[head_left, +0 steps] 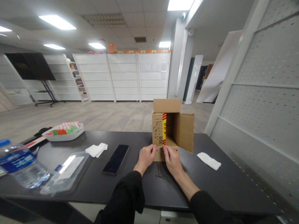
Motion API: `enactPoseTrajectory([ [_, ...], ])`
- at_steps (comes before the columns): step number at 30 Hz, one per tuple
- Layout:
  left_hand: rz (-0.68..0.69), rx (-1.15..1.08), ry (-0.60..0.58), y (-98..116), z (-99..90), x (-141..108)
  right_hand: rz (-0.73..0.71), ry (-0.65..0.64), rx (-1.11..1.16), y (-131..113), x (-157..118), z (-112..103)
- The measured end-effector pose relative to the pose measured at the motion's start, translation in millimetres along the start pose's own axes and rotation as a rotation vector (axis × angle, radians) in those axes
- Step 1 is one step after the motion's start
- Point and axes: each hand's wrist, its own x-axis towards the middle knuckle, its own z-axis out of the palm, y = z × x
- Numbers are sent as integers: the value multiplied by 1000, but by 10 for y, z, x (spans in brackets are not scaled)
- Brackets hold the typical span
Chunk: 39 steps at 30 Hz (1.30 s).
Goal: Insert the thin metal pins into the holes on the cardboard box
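Note:
An open cardboard box (184,130) lies on its side on the black table (224,183), its opening toward me and its flaps spread. A red-and-yellow tape strip runs down its left wall. My left hand (146,157) and my right hand (171,158) both rest on the box's lower flap (160,154), fingertips pinching at its front edge. Whether something small is held between the fingers is too small to tell. Several thin dark nails (159,170) lie on the table just in front of my hands.
A black phone (116,159) lies left of my hands, with folded white tissue (96,150) beyond it. Another tissue (208,161) lies at the right. A clear plastic lid (67,170), a water bottle (20,166) and a white tray (64,131) sit at the left. A perforated panel (263,102) stands close on the right.

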Motion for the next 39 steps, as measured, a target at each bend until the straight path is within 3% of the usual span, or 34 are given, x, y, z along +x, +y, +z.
enactPoseTrajectory([
  [29, -14, -34, 21, 1, -11, 7, -5, -51, -123, -46, -25, -55],
  [35, -6, -22, 19, -13, 4, 8, -59, -118, -134, -146, -52, -144],
  [39, -14, -33, 14, -28, 22, 7, -69, -232, -138, -250, -76, -232],
])
